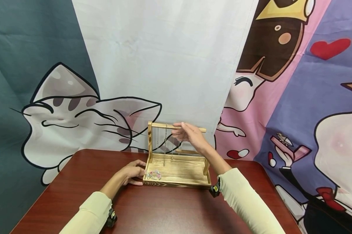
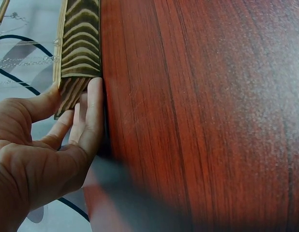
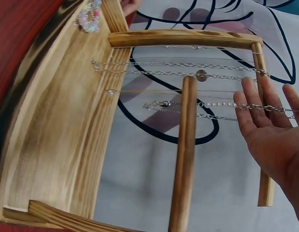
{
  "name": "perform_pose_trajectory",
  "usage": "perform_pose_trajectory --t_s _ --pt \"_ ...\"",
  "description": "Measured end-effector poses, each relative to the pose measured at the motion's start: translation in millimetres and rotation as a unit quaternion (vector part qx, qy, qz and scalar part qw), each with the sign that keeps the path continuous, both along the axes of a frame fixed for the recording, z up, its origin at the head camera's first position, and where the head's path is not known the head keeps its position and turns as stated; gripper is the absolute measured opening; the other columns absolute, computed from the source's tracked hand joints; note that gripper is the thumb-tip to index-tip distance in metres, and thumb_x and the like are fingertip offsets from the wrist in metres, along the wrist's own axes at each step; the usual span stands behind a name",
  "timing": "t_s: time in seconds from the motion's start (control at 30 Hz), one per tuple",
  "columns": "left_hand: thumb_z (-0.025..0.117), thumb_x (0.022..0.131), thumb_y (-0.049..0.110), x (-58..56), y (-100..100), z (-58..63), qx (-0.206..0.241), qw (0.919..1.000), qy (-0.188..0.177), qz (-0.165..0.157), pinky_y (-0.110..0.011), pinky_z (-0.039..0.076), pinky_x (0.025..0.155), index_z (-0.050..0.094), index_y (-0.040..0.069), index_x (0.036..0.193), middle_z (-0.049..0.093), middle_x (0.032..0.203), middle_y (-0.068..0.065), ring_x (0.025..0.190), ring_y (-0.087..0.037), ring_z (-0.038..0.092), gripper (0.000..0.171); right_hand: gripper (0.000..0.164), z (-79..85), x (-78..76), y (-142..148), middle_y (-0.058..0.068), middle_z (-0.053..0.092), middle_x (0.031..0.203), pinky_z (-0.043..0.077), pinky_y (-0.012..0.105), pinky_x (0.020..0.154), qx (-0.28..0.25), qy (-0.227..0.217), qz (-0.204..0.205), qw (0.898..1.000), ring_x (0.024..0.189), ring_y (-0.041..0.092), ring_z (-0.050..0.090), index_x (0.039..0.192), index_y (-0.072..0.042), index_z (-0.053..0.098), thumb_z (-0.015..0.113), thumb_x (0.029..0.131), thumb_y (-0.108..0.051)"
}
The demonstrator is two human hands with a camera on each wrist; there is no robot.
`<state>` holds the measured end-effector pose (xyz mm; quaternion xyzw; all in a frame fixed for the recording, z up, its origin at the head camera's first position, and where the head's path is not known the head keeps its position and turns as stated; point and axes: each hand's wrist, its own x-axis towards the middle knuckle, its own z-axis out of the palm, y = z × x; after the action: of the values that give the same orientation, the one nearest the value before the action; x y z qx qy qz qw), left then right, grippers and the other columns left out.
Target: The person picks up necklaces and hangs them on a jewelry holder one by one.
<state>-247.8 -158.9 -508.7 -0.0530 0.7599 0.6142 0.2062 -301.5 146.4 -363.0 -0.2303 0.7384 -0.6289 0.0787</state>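
A wooden jewelry stand (image 1: 179, 184) with a shallow tray stands on the table. My left hand (image 1: 132, 173) grips the tray's left end, thumb at the upper edge and fingers along its side and underside, as the left wrist view shows. Beside the top bar (image 1: 161, 125), my right hand (image 1: 190, 136) holds a silver chain necklace (image 3: 215, 104) with pearl-like beads; its chain crosses the extended fingers. The pinch point is out of frame in the right wrist view. Other necklaces (image 3: 164, 65) hang from the top bar. A beaded bracelet (image 1: 154, 175) lies in the tray's left corner.
A lower wooden bar (image 3: 185, 154) runs across part of the stand. The reddish-brown table (image 1: 164, 208) extends in front and to both sides. Behind it hangs a cartoon-printed cloth (image 1: 170, 65), close to the back of the stand.
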Motion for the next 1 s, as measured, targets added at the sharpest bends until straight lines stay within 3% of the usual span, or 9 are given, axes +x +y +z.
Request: perform_pose_trajectory --t_s 0.2,0.33,0.6,0.8,1.0 --pt "0.065 0.104 -0.001 0.0 0 0.9 0.0 1.0 -0.001 -0.001 -0.044 0.074 0.076 0.05 -0.001 0.152 0.072 0.115 -0.02 0.096 -0.028 0.073 0.05 0.056 -11.7 1.1 0 0.032 0.073 0.142 0.058 0.064 0.12 0.024 0.001 -0.005 1.0 0.133 0.048 0.074 0.157 0.002 0.06 0.035 0.125 -0.037" --pt "0.065 0.105 0.0 0.2 0 1.5 0.0 1.0 -0.002 -0.001 -0.044 0.074 0.076 0.05 -0.001 0.152 0.072 0.116 -0.021 0.096 -0.028 0.073 0.05 0.057 -18.9 1.7 0 0.035 0.071 0.143 0.054 0.066 0.123 0.039 0.003 -0.005 0.999 0.135 0.051 0.071 0.154 0.007 0.06 0.036 0.125 -0.036" --pt "0.066 0.104 -0.001 0.8 0 2.0 0.0 1.0 -0.004 0.002 -0.044 0.074 0.077 0.05 -0.001 0.152 0.072 0.114 -0.02 0.096 -0.027 0.073 0.05 0.057 -32.3 3.7 3 0.028 0.073 0.145 0.052 0.057 0.128 0.1 0.026 -0.004 0.995 0.14 0.046 0.07 0.153 0.004 0.063 0.039 0.124 -0.039" --pt "0.066 0.105 0.0 0.8 0 1.5 0.001 1.0 -0.005 0.002 -0.044 0.074 0.076 0.05 -0.001 0.152 0.072 0.111 -0.019 0.095 -0.027 0.073 0.05 0.056 -39.2 6.3 6 0.028 0.069 0.152 0.052 0.062 0.127 0.124 0.005 -0.018 0.992 0.146 0.043 0.066 0.156 0.003 0.061 0.043 0.123 -0.04" --pt "0.066 0.106 0.002 0.8 0 1.5 0.002 1.0 -0.003 0.001 -0.044 0.074 0.076 0.05 -0.001 0.152 0.073 0.108 -0.017 0.095 -0.027 0.074 0.049 0.059 -44.0 6.1 10 0.022 0.076 0.145 0.055 0.06 0.125 0.203 0.049 -0.056 0.976 0.141 0.04 0.07 0.153 -0.002 0.066 0.046 0.121 -0.047"
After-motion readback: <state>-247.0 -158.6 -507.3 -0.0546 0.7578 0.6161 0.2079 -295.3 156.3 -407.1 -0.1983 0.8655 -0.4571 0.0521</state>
